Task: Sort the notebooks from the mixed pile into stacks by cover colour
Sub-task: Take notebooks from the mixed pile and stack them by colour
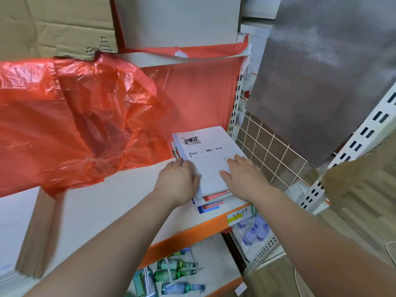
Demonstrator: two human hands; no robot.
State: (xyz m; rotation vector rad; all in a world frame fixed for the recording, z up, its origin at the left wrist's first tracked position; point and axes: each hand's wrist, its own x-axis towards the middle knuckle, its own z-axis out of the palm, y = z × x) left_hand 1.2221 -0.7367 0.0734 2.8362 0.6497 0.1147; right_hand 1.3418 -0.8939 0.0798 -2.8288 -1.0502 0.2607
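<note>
Both hands flat, fingers spread, gripping nothing: left hand and right hand rest on white notebook atop mixed pile, shelf right end. Should lift top copy only w/ thumb under edge; red & blue covers below, probably.

Head camera looks down, close over a shelf.
</note>
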